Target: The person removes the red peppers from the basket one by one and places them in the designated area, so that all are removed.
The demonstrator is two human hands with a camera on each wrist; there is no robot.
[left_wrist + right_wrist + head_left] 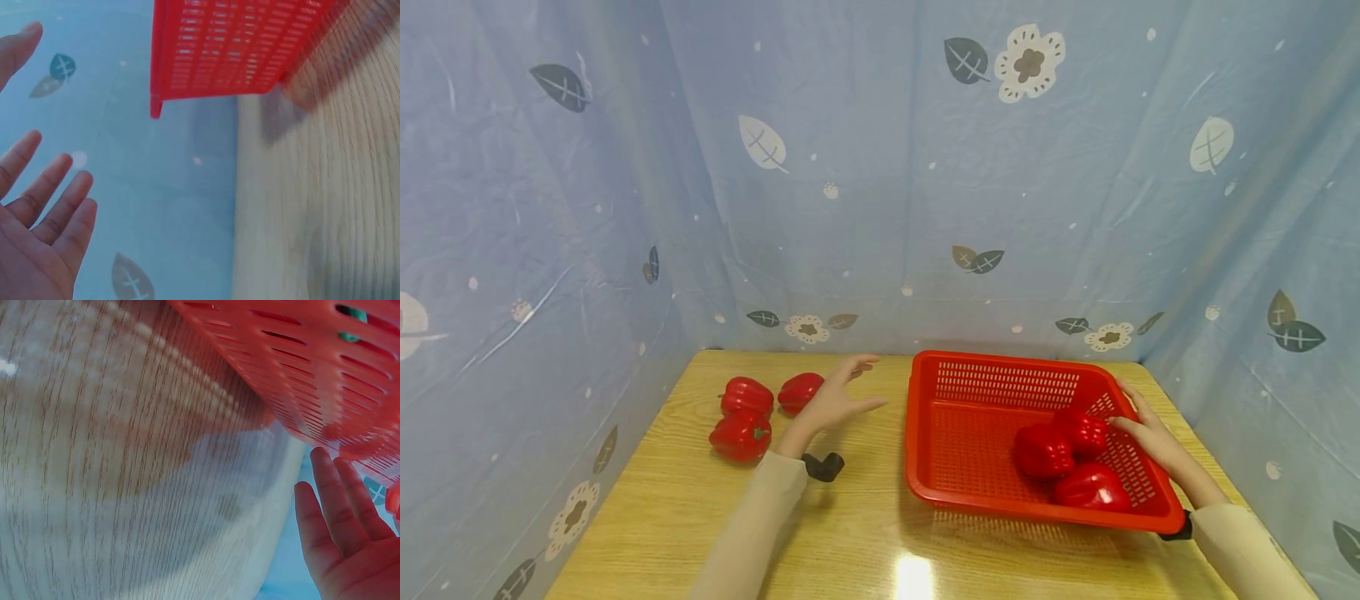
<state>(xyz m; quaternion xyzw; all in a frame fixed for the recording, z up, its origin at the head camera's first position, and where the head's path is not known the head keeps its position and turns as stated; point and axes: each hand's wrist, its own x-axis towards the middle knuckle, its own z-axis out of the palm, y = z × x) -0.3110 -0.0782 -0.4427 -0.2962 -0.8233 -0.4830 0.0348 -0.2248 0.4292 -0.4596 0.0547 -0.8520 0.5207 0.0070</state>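
A red plastic basket (1007, 362) with slotted walls stands at the right of the table. Inside, toward its right end, lie three red bell peppers (1093, 487). My left hand (835, 405) is held in the air left of the basket, thumb and fingers spread, touching nothing. In the left wrist view its palm and straight fingers (72, 240) show apart from the basket wall. At the basket's right rim is my right hand (1156, 437), thumb over the inner side and fingers outside. The right wrist view shows those fingers (334, 506) extended beside the slotted wall; firm contact is unclear.
Three more red bell peppers (741, 435) sit on the wooden table (647, 517) at the left, one partly behind my left hand. A blue patterned curtain (865, 208) encloses the back and sides. Each wrist bears a black strap mount (823, 467).
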